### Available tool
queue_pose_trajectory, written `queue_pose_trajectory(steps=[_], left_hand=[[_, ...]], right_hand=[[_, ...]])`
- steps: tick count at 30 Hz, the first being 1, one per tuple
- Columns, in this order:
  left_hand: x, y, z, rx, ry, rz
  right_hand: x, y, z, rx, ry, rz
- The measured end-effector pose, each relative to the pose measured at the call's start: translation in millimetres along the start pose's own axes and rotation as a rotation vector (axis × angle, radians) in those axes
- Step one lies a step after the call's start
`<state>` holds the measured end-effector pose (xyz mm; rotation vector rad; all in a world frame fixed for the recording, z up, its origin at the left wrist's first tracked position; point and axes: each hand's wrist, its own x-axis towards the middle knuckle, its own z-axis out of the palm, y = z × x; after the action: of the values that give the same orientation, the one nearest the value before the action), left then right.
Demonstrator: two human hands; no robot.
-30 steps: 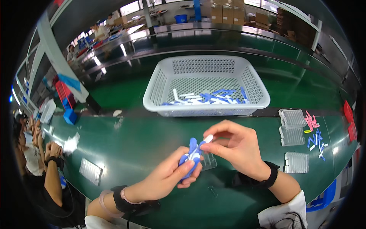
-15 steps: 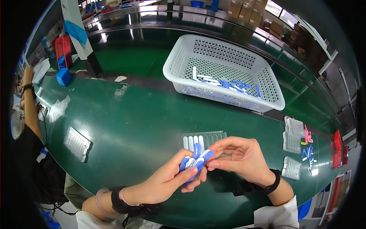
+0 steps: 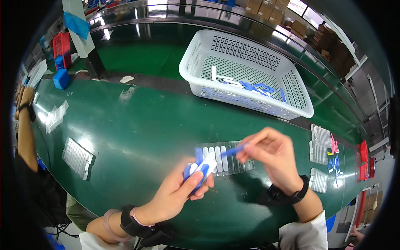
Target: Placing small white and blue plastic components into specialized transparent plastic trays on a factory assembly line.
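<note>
My left hand (image 3: 177,185) is closed around a bunch of flat, round-ended blue and white plastic sticks (image 3: 205,167), fanned out past the thumb. My right hand (image 3: 273,152) pinches a single blue stick (image 3: 234,151), blurred by motion, by one end. Under that stick lies a clear slotted tray (image 3: 246,166), with several white sticks (image 3: 225,160) side by side in it. The slots to the right hold no stick. A blue stick (image 3: 198,154) shows by the tray's left edge; whether it lies in the tray or in my left hand, I cannot tell.
Beyond my hands stands a white perforated basket (image 3: 246,106) with blue and white sticks inside. Clear slotted cases (image 3: 318,143) lie at right beside pink pieces (image 3: 334,143) and blue pieces (image 3: 334,164). Another clear case (image 3: 77,157) lies at left. Another person's arm (image 3: 26,129) reaches in far left.
My right hand has moved up and away from the bunch, with a blue stick now between its fingers. My left hand has shifted left and down, showing more of the tray.
</note>
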<state>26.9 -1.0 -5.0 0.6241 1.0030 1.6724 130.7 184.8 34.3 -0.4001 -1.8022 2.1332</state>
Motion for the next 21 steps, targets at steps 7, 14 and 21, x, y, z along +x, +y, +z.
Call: queue_pose_trajectory(steps=[7,14,21], left_hand=[[-0.1,-2.1,-4.6,-0.008,-0.022,-0.098],[0.4,-2.2,-1.6,0.135,-0.098,-0.146],[-1.0,-0.7,4.8,0.350,-0.221,-0.230]], right_hand=[[-1.5,24.4,-12.2,-1.453,-0.373,-0.726],[-22.8,14.2,-9.2,-1.322,-0.367,-0.601],[-5.4,6.4,8.7,-0.289,-0.261,0.147]])
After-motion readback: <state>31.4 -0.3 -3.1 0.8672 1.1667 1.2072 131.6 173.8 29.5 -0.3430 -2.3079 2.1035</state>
